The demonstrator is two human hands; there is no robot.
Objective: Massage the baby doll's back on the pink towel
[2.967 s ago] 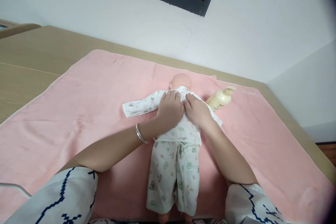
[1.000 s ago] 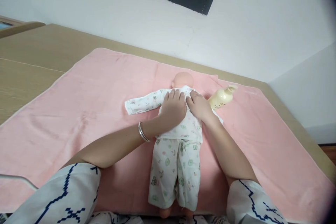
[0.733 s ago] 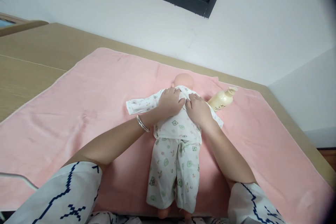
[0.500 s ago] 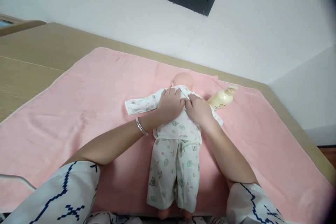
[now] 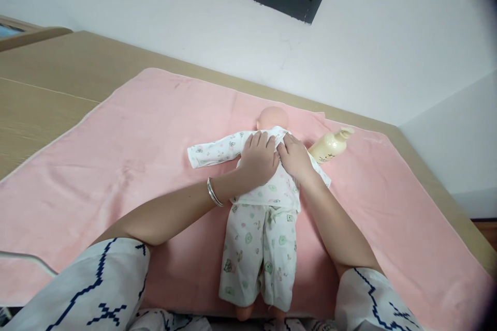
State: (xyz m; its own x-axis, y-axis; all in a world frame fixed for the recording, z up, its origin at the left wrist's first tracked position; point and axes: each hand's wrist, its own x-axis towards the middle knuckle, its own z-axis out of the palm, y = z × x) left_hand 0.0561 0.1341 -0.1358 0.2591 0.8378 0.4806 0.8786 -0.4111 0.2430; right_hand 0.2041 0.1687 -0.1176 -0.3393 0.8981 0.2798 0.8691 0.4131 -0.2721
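Left hand [image 5: 258,159] and right hand [image 5: 295,158] rest palm-down, unclenched, on a clothed doll [image 5: 267,195] stretching to the cloth's [image 5: 155,129] near edge; it looks light (soft outside, likely stiffer beneath), best held around its middle.

your left arm [image 5: 166,214] and right arm [image 5: 339,222] slanting in from the sides, your left grip [image 5: 259,161] a bare hand palm down, your right grip [image 5: 296,158] bare and palm down too, fingers [image 5: 257,139] lightly bent, thumbs [image 5: 276,159] close together
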